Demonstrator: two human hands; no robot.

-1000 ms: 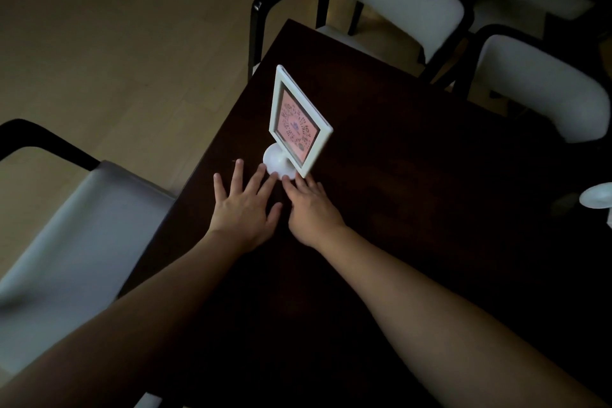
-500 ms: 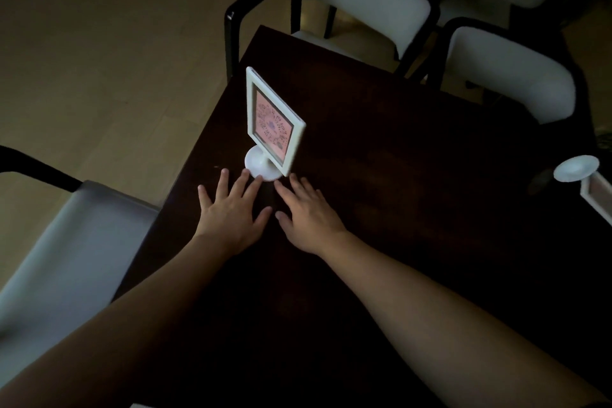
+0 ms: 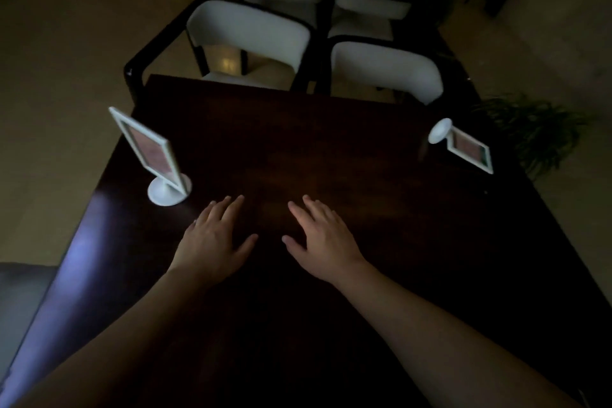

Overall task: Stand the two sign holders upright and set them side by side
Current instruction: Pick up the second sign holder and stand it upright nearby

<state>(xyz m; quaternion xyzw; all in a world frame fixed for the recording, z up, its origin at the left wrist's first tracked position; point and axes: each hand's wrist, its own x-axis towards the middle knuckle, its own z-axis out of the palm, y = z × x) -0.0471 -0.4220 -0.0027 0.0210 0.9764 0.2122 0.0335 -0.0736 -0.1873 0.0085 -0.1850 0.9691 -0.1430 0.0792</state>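
Both hands (image 3: 265, 242) flat, fingers spread, palms down on the table (image 3: 331, 149)

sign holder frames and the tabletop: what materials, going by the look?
Upright white-framed sign holder and the white-framed one lying flat: probably moulded plastic, uniform matte white frame and round base, with a pinkish printed insert. Dark brown table: looks like stained wood or veneer, faint grain, low sheen; too dim to say which.

left hand (image 3: 212, 242) flat, empty | right hand (image 3: 323, 242) flat, empty | upright sign holder (image 3: 152, 156) left | toppled sign holder (image 3: 463, 146) right
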